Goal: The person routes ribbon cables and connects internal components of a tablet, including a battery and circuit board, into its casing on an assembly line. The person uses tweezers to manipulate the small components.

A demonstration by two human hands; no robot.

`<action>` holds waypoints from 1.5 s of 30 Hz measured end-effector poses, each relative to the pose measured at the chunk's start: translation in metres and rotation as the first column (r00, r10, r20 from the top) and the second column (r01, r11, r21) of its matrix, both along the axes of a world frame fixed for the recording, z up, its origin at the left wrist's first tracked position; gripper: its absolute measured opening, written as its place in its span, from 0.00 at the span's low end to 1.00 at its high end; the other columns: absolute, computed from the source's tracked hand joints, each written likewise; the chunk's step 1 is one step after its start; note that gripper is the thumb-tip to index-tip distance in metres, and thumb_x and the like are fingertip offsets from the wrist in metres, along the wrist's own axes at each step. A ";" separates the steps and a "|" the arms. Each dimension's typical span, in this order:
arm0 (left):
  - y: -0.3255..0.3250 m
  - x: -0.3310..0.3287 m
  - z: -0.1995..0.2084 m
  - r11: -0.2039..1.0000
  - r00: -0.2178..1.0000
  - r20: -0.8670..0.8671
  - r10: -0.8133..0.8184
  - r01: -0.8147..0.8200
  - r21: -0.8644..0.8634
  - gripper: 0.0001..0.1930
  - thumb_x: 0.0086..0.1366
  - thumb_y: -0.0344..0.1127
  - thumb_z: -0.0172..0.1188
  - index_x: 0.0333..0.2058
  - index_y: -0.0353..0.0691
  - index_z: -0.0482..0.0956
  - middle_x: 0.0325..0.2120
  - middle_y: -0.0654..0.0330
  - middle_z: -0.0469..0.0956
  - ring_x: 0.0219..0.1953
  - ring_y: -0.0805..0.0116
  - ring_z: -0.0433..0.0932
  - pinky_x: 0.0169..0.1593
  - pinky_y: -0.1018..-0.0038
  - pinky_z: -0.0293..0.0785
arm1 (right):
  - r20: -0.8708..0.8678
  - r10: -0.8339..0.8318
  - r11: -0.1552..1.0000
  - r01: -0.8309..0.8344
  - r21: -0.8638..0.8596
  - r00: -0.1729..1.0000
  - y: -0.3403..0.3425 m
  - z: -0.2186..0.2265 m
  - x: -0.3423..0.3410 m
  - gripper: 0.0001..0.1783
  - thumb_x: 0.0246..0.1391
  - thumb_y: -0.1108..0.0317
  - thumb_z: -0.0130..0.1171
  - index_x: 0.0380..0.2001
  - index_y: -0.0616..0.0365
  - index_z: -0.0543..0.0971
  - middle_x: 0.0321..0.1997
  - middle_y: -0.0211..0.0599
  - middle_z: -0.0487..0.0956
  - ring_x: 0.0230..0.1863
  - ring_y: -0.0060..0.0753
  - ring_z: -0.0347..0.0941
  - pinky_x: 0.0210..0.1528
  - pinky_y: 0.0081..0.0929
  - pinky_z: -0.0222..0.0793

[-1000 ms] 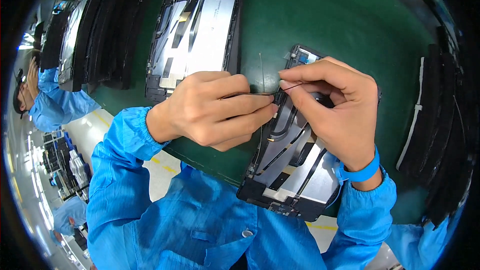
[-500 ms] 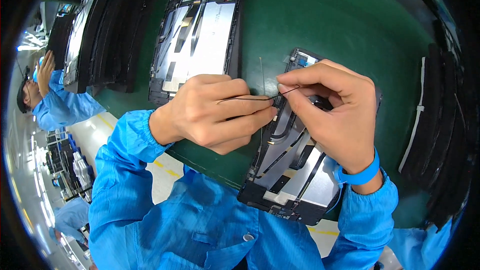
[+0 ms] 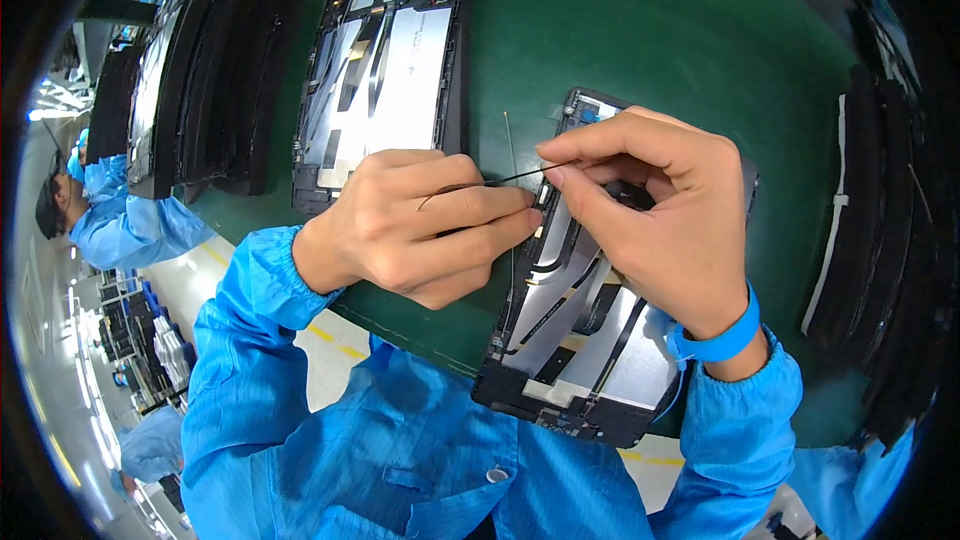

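Observation:
A thin black cable [image 3: 515, 178] is pinched between the thumb and forefinger of my right hand [image 3: 670, 210]. Its other end curves across the fingers of my left hand [image 3: 420, 225]. The left fingers are curled together, their tips at the long edge of an opened tablet [image 3: 625, 395]; what they grip, if anything, is hidden. My right hand hovers over the upper part of this tablet and covers some of it. Silver plates and dark flat cables show inside. Another thin cable [image 3: 511, 145] stretches beside the tablet, partly behind my left hand.
A second opened tablet [image 3: 415, 70] lies beyond my left hand on the green table [image 3: 640, 25]. Black padded slabs [image 3: 225, 70] stand stacked at the left, more dark slabs [image 3: 870, 240] at the right. Another person [image 3: 130, 205] in blue is at the far left.
My right hand has moved slightly left and up, bringing the pinched cable along; the cable now runs straighter between my hands. The left hand stays nearly in place, fingers still curled.

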State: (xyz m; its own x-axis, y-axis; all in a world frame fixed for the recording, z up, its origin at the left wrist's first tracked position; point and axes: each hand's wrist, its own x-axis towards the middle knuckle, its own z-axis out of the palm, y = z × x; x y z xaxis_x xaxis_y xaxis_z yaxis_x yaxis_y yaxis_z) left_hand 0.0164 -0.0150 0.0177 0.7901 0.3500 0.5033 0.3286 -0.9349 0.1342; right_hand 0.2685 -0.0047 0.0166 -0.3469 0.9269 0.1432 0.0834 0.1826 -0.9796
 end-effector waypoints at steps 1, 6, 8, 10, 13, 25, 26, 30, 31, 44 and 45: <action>0.000 0.000 0.000 1.000 1.000 -0.002 0.000 0.000 0.000 0.20 0.48 0.29 0.64 0.42 0.33 0.91 0.38 0.51 0.90 0.24 0.67 0.81 0.27 0.74 0.77 | -0.002 0.005 1.000 -0.005 -0.003 1.000 0.000 0.000 0.000 0.10 0.58 0.84 0.70 0.42 0.66 0.91 0.40 0.38 0.87 0.42 0.27 0.88 0.48 0.22 0.84; 0.000 0.000 -0.003 1.000 0.999 0.032 -0.004 0.005 -0.012 0.20 0.48 0.30 0.63 0.42 0.33 0.91 0.38 0.51 0.90 0.24 0.67 0.79 0.27 0.74 0.77 | -0.007 0.010 1.000 -0.010 0.012 1.000 0.000 -0.001 0.000 0.10 0.59 0.84 0.71 0.43 0.66 0.91 0.40 0.39 0.87 0.43 0.27 0.88 0.49 0.22 0.84; 0.000 -0.001 -0.001 1.000 1.000 0.012 -0.002 0.002 -0.010 0.20 0.49 0.30 0.63 0.42 0.33 0.91 0.38 0.51 0.90 0.24 0.67 0.79 0.27 0.74 0.77 | -0.034 0.012 1.000 -0.012 -0.006 0.999 0.001 -0.002 0.000 0.10 0.58 0.84 0.71 0.43 0.66 0.91 0.41 0.39 0.88 0.43 0.27 0.88 0.50 0.23 0.85; 0.000 0.000 0.000 1.000 1.000 -0.008 0.001 -0.001 -0.007 0.20 0.49 0.30 0.63 0.42 0.33 0.91 0.38 0.51 0.90 0.24 0.67 0.78 0.27 0.74 0.77 | -0.042 0.015 1.000 -0.015 -0.016 0.999 0.002 -0.001 0.000 0.10 0.58 0.84 0.71 0.43 0.67 0.91 0.41 0.40 0.88 0.43 0.27 0.88 0.50 0.23 0.85; 0.001 0.000 0.001 1.000 1.000 0.006 -0.012 0.012 -0.020 0.20 0.49 0.30 0.64 0.42 0.32 0.91 0.38 0.51 0.90 0.25 0.67 0.78 0.28 0.74 0.77 | -0.056 0.020 0.999 -0.022 -0.029 0.998 0.002 -0.001 0.001 0.10 0.58 0.84 0.72 0.44 0.67 0.90 0.42 0.41 0.89 0.44 0.27 0.88 0.51 0.23 0.85; 0.002 -0.001 0.000 0.996 1.000 0.024 -0.003 0.005 -0.093 0.21 0.47 0.29 0.62 0.41 0.31 0.92 0.37 0.50 0.90 0.24 0.66 0.79 0.27 0.72 0.78 | -0.145 0.027 0.993 -0.043 -0.106 0.989 0.002 0.000 -0.001 0.09 0.59 0.85 0.71 0.43 0.70 0.90 0.41 0.41 0.89 0.43 0.26 0.87 0.51 0.24 0.86; 0.002 0.000 0.001 0.993 1.000 0.024 0.003 0.000 -0.115 0.21 0.46 0.29 0.62 0.40 0.31 0.92 0.36 0.50 0.90 0.24 0.66 0.79 0.27 0.73 0.78 | -0.149 0.025 0.994 -0.041 -0.106 0.989 0.002 -0.001 -0.001 0.09 0.59 0.85 0.71 0.43 0.70 0.90 0.40 0.41 0.89 0.42 0.25 0.87 0.50 0.24 0.86; 0.004 0.001 0.002 0.989 1.000 0.024 0.002 0.002 -0.147 0.22 0.45 0.30 0.61 0.40 0.32 0.92 0.36 0.50 0.90 0.23 0.66 0.78 0.26 0.73 0.77 | -0.159 0.026 0.992 -0.046 -0.120 0.987 0.003 0.000 0.000 0.08 0.59 0.85 0.71 0.42 0.70 0.90 0.39 0.40 0.89 0.41 0.25 0.87 0.50 0.23 0.86; 0.005 0.001 0.003 0.989 1.000 0.020 -0.002 0.005 -0.149 0.22 0.45 0.30 0.61 0.40 0.32 0.92 0.36 0.50 0.90 0.23 0.66 0.78 0.26 0.73 0.77 | -0.152 0.027 0.992 -0.045 -0.118 0.988 0.003 0.000 0.000 0.08 0.59 0.84 0.72 0.42 0.70 0.90 0.39 0.40 0.89 0.41 0.25 0.87 0.49 0.23 0.86; 0.004 0.005 0.008 0.979 0.999 0.001 0.035 -0.034 -0.199 0.23 0.42 0.28 0.64 0.41 0.36 0.93 0.36 0.53 0.89 0.23 0.65 0.78 0.25 0.72 0.76 | -0.133 0.027 0.997 -0.035 -0.064 0.991 0.003 -0.006 0.000 0.08 0.58 0.85 0.71 0.41 0.69 0.90 0.40 0.42 0.89 0.42 0.27 0.88 0.48 0.24 0.87; 0.004 0.005 0.008 0.983 0.999 0.008 0.033 -0.031 -0.181 0.24 0.40 0.29 0.64 0.41 0.36 0.92 0.36 0.55 0.88 0.22 0.66 0.76 0.24 0.72 0.75 | -0.136 0.024 0.997 -0.033 -0.066 0.990 0.002 -0.007 0.000 0.08 0.58 0.85 0.71 0.41 0.69 0.90 0.40 0.42 0.89 0.42 0.27 0.88 0.48 0.24 0.87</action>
